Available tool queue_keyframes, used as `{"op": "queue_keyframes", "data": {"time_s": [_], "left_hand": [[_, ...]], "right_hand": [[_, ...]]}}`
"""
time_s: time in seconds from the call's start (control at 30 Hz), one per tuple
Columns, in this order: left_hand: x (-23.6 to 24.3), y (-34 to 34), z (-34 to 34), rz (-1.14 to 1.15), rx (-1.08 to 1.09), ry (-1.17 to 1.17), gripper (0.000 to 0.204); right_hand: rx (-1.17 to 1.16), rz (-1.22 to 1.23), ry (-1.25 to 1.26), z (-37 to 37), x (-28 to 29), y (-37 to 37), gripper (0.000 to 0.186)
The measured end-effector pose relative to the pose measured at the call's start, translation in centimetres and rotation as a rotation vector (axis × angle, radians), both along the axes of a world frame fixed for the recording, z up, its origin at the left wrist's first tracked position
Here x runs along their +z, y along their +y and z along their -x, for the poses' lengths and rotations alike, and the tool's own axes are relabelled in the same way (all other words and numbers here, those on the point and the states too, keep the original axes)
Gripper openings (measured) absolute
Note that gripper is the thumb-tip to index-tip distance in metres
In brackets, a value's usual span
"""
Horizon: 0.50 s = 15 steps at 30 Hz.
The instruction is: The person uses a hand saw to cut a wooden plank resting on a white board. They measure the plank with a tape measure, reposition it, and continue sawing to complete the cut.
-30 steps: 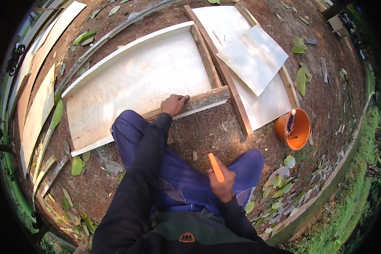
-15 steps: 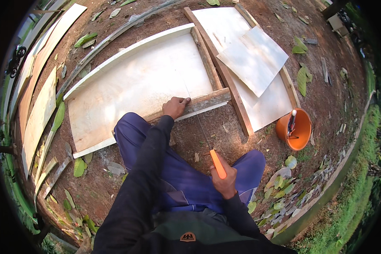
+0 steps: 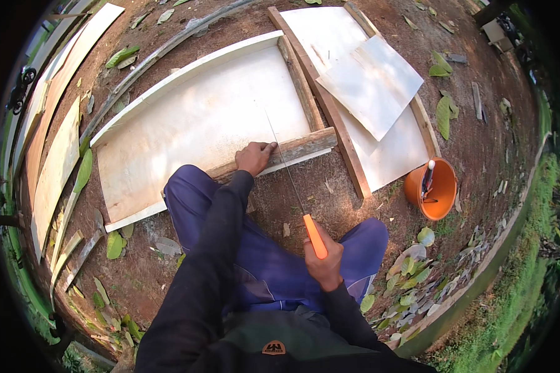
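My right hand (image 3: pixel 325 260) is closed round the orange handle of a handsaw (image 3: pixel 315 237). The saw's thin blade, seen almost edge-on, runs forward and crosses a rough wooden batten (image 3: pixel 308 146). Gripping that batten just left of the blade is my left hand (image 3: pixel 254 158), its thumb close to the saw. The batten lies along the near edge of a shallow tray-like frame with a pale plywood panel (image 3: pixel 186 118). Sawdust is scattered on the panel near my left hand. How deep the cut goes cannot be made out.
Right of the frame lies a second framed panel (image 3: pixel 392 165) with a loose plywood piece (image 3: pixel 376 87) on it. An orange bucket (image 3: pixel 412 189) holding tools stands by my right knee. Plywood strips (image 3: pixel 56 180) lie at the left; leaves dot the soil.
My right hand and the saw have moved slightly forward and to the left. My left hand keeps its place on the batten. The whole view has shifted a little.
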<state>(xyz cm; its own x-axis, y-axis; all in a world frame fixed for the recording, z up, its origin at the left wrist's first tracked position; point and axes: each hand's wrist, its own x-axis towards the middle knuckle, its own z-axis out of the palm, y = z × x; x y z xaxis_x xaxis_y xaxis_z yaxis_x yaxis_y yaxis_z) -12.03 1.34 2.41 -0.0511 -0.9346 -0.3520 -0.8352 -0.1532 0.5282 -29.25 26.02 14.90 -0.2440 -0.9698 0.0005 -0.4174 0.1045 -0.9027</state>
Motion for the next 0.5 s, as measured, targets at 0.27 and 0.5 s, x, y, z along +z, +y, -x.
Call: {"op": "queue_keyframes", "data": {"time_s": [0.27, 0.5], "left_hand": [[0.5, 0.4, -0.3, 0.000, 0.006, -0.044, 0.055], [0.1, 0.2, -0.2, -0.036, 0.010, -0.024, 0.055]], "right_hand": [[-0.016, 0.073, 0.017, -1.1, 1.1, 1.4, 0.048], [-0.013, -0.113, -0.027, -2.1, -0.9, -5.7, 0.047]]}}
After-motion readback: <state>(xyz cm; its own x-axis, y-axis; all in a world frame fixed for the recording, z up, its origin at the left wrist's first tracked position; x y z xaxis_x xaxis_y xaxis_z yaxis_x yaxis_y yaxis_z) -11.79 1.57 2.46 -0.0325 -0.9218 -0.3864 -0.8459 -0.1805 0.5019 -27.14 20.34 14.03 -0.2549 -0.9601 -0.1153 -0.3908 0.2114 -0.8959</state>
